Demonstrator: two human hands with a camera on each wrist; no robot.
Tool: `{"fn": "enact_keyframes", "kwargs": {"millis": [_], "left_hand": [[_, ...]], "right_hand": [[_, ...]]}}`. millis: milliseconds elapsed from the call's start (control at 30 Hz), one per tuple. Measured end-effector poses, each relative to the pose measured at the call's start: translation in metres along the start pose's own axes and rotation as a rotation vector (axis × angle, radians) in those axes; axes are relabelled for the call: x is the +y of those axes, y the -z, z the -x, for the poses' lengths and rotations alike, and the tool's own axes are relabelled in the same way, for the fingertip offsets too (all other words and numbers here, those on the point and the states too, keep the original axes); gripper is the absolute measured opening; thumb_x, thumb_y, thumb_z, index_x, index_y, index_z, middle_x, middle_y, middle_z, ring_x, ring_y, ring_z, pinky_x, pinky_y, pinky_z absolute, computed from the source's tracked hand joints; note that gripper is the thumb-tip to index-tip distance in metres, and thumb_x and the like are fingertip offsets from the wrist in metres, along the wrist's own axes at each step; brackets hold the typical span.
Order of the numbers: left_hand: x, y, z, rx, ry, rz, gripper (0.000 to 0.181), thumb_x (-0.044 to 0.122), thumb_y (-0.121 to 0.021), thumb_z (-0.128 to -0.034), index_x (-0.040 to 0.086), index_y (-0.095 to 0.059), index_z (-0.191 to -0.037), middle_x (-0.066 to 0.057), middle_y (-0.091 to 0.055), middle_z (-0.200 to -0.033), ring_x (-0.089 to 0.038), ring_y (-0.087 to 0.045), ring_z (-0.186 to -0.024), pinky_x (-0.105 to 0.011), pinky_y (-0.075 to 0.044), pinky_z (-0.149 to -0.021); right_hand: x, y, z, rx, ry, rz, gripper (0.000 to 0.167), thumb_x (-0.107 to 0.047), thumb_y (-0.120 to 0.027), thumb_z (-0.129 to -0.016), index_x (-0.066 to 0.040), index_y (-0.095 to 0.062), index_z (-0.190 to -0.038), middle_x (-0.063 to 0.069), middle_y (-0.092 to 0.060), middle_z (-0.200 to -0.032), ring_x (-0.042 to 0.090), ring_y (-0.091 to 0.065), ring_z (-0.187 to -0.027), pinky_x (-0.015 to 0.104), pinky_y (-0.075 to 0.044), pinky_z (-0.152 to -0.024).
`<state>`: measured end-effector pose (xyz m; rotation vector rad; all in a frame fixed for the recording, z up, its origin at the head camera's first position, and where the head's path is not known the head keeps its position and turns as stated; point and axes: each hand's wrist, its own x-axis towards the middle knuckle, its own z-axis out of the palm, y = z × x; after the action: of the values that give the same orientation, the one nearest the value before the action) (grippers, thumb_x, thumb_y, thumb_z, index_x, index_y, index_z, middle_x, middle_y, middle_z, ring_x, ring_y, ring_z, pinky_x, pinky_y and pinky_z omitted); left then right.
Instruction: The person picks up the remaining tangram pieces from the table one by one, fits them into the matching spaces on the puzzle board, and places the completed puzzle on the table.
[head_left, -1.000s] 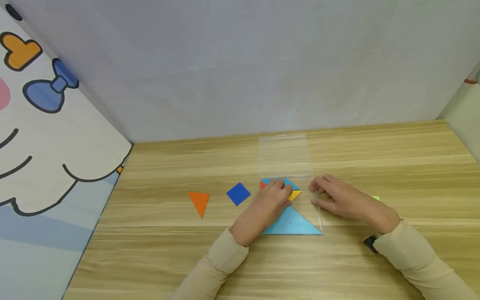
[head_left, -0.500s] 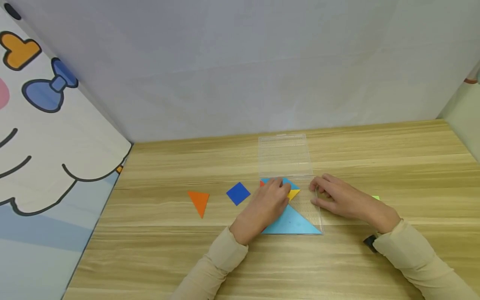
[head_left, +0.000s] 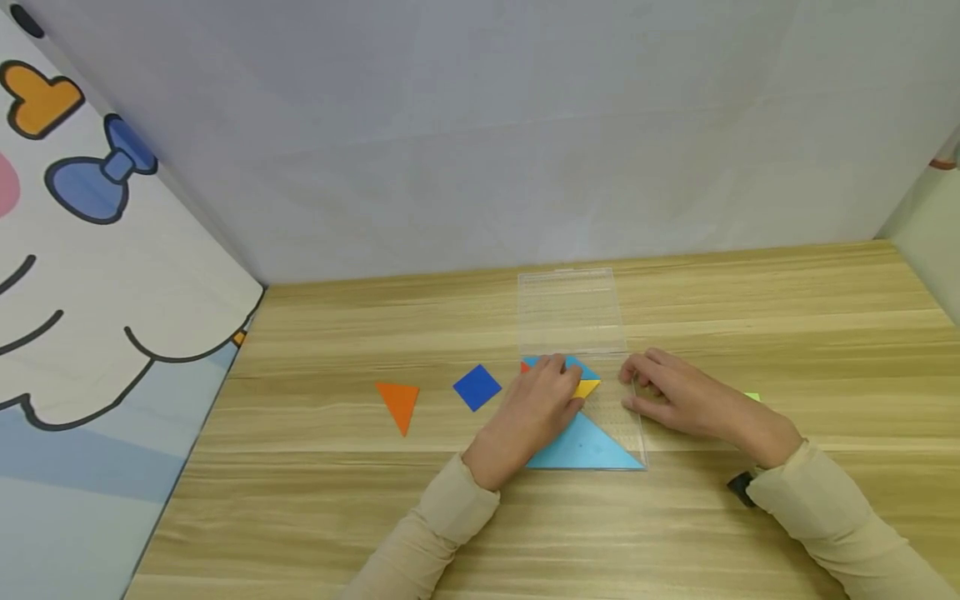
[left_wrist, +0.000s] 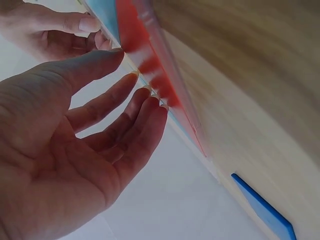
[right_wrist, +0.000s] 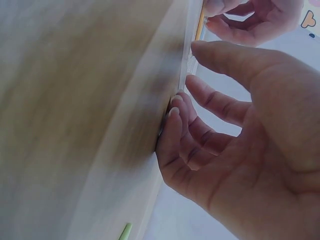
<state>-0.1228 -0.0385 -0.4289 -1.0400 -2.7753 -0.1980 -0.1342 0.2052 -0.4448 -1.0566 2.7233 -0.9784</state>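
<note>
A clear hinged plastic case lies flat, its lid [head_left: 572, 312] folded back and its tray [head_left: 628, 417] nearer me. Inside the tray are a large light blue triangle [head_left: 581, 452], a yellow piece [head_left: 588, 389], a blue piece [head_left: 583, 367] and a red piece [left_wrist: 145, 45]. Over them is my left hand [head_left: 528, 412], its fingertips touching the red piece in the left wrist view; it covers part of the pieces. Along the tray's right edge rests my right hand [head_left: 678, 396], fingers loosely bent, thumb and fingertips touching the rim.
A blue square [head_left: 477, 387] lies left of the case, with an orange triangle [head_left: 398, 407] farther left. Beyond my right wrist a bit of a green piece [head_left: 752, 397] shows. The wood-grain table [head_left: 360, 517] meets a pale cloth wall [head_left: 510, 150] behind.
Hardly anything differs: my left hand shifts very slightly over the pieces. The right hand keeps its place at the tray edge, and the loose pieces stay put.
</note>
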Motion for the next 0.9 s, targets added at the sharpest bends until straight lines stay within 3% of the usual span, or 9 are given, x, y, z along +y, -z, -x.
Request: {"fn": "enact_keyframes", "kwargs": {"millis": [367,700,900], "left_hand": [[-0.0002,0.0001,0.0001,-0.001,0.020,0.031,0.022,0.019,-0.079,-0.0929,0.008,-0.060,-0.090,-0.003,-0.056,-0.085,-0.017,-0.059,-0.080,-0.020,-0.044,-0.058],[-0.0012,-0.0007,0.0009,0.063,-0.001,0.031,0.024,0.019,-0.079,-0.0925,0.008,-0.060,-0.085,-0.003,-0.054,-0.079,-0.016,-0.056,-0.074,-0.022,-0.043,-0.055],[-0.0039,0.0011,0.0039,0.066,0.016,0.044,0.024,0.018,-0.078,-0.0926,0.008,-0.058,-0.085,-0.003,-0.053,-0.077,-0.017,-0.056,-0.072,-0.023,-0.040,-0.053]], "right_hand": [[-0.0001,0.0005,0.0001,0.007,0.015,-0.001,0.019,-0.008,-0.075,-0.094,-0.009,-0.061,-0.106,-0.002,-0.053,-0.093,0.012,-0.051,-0.083,0.031,-0.050,-0.073],[-0.0008,0.0015,0.0004,-0.005,0.001,-0.005,0.019,-0.009,-0.075,-0.094,-0.008,-0.061,-0.107,-0.002,-0.053,-0.092,0.012,-0.050,-0.083,0.030,-0.049,-0.072],[-0.0020,0.0028,0.0001,-0.020,-0.018,-0.014,0.019,-0.010,-0.074,-0.095,-0.008,-0.061,-0.108,-0.001,-0.053,-0.093,0.012,-0.050,-0.084,0.031,-0.049,-0.073]]}}
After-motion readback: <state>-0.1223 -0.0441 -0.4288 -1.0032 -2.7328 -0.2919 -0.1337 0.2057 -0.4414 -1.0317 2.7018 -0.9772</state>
